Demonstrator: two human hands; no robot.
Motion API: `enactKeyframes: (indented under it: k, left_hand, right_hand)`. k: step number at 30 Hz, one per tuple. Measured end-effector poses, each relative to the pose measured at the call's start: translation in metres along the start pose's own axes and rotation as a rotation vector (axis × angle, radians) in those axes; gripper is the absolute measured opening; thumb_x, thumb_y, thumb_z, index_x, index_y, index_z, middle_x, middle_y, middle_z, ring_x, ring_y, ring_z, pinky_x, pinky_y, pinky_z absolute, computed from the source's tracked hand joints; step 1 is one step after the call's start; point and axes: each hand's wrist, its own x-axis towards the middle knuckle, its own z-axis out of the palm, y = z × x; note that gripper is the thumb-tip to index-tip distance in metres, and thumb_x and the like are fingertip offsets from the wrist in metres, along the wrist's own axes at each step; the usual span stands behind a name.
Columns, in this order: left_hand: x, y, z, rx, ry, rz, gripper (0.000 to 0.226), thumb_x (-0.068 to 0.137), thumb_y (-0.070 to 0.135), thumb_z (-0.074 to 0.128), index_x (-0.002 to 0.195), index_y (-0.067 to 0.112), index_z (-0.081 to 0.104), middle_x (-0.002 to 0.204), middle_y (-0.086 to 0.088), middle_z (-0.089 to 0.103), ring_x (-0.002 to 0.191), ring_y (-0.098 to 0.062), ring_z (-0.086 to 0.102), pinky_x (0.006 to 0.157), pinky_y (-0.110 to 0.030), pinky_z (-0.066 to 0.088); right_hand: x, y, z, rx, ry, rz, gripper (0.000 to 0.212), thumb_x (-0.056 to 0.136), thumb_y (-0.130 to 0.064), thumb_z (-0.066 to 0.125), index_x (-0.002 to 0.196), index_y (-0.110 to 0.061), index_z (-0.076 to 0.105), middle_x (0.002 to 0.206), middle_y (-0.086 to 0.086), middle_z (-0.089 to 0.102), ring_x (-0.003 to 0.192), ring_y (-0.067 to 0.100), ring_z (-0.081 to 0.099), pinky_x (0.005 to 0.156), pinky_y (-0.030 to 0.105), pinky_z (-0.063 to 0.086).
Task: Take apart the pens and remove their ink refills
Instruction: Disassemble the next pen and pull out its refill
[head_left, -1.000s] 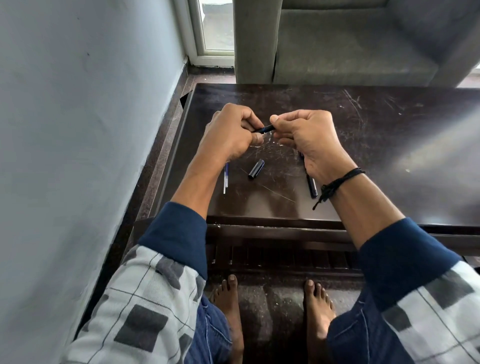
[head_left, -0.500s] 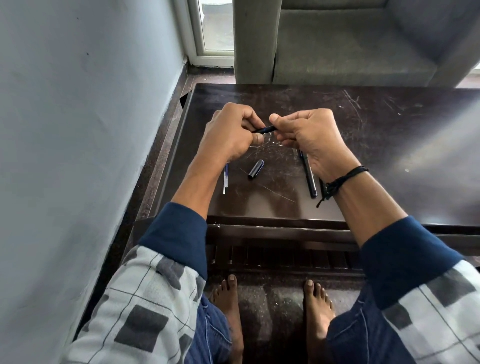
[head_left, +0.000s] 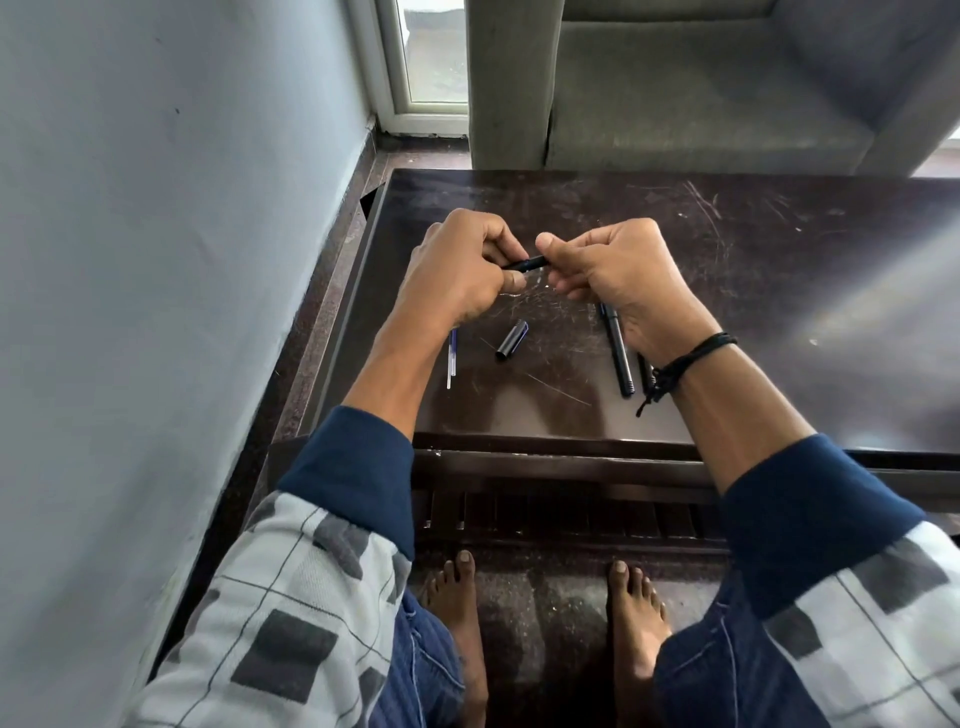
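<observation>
Black pen (head_left: 525, 263) over dark wooden table (head_left: 779, 291): left hand (head_left: 457, 270) and right hand (head_left: 618, 275) each clamped on one end. Cap (head_left: 511, 340) at 6 o'clock, loose refill (head_left: 451, 358) at 7, second barrel (head_left: 621, 353) at 4.

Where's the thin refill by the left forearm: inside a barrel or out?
Out. The refill lies bare on the table, no barrel around it, left of the loose cap.

Open tabletop (head_left: 789, 280) well right of the pen cap (head_left: 511, 340), refill (head_left: 450, 364) near its left, pen barrel (head_left: 621, 358) right, wall (head_left: 156, 260) further left.
</observation>
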Motion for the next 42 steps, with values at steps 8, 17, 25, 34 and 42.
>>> enactKeyframes:
  k: [8, 17, 25, 34, 42]
  left_hand:
    - [0.0008, -0.0019, -0.0007, -0.02, -0.006, -0.017, 0.028, 0.071, 0.017, 0.089, 0.074, 0.036, 0.07, 0.077, 0.011, 0.076, 0.083, -0.009, 0.074, 0.09, -0.044, 0.058]
    - [0.0012, -0.0014, 0.0008, -0.002, -0.008, -0.011, 0.03, 0.072, 0.014, 0.089, 0.073, 0.036, 0.069, 0.08, 0.01, 0.076, 0.084, -0.01, 0.073, 0.089, -0.044, 0.059]
    - [0.0009, -0.0026, 0.0, -0.006, -0.002, -0.024, 0.027, 0.072, 0.016, 0.088, 0.073, 0.034, 0.069, 0.079, 0.009, 0.076, 0.084, -0.012, 0.073, 0.091, -0.044, 0.057]
    - [0.0012, -0.0014, 0.0008, -0.003, -0.012, -0.014, 0.03, 0.072, 0.016, 0.088, 0.072, 0.037, 0.068, 0.08, 0.008, 0.076, 0.084, -0.013, 0.073, 0.09, -0.045, 0.058]
    - [-0.0015, 0.0009, 0.001, 0.002, -0.003, 0.005, 0.029, 0.073, 0.016, 0.088, 0.073, 0.036, 0.068, 0.08, 0.009, 0.075, 0.082, -0.012, 0.073, 0.089, -0.045, 0.058]
  right_hand:
    - [-0.0019, -0.0031, -0.0024, 0.043, -0.039, -0.019, 0.02, 0.085, -0.017, 0.081, 0.086, 0.002, 0.074, 0.074, 0.013, 0.072, 0.064, 0.013, 0.066, 0.061, 0.02, 0.056]
    - [0.0001, -0.0022, -0.0014, -0.136, -0.008, 0.025, 0.048, 0.089, -0.047, 0.073, 0.072, -0.002, 0.072, 0.062, 0.011, 0.07, 0.053, 0.014, 0.061, 0.051, 0.019, 0.05]
    - [-0.0023, -0.0029, -0.0023, -0.044, -0.067, -0.027, 0.02, 0.085, -0.015, 0.08, 0.084, 0.003, 0.071, 0.068, 0.011, 0.069, 0.06, 0.016, 0.06, 0.056, 0.023, 0.05]
    - [0.0006, -0.0016, -0.0004, -0.145, -0.045, -0.002, 0.032, 0.091, -0.037, 0.073, 0.08, -0.007, 0.072, 0.064, 0.005, 0.069, 0.056, 0.013, 0.06, 0.056, 0.024, 0.051]
    - [-0.0007, -0.002, -0.0034, -0.089, -0.047, -0.014, 0.038, 0.093, -0.031, 0.073, 0.078, 0.003, 0.071, 0.059, 0.004, 0.065, 0.051, 0.01, 0.056, 0.05, 0.018, 0.046]
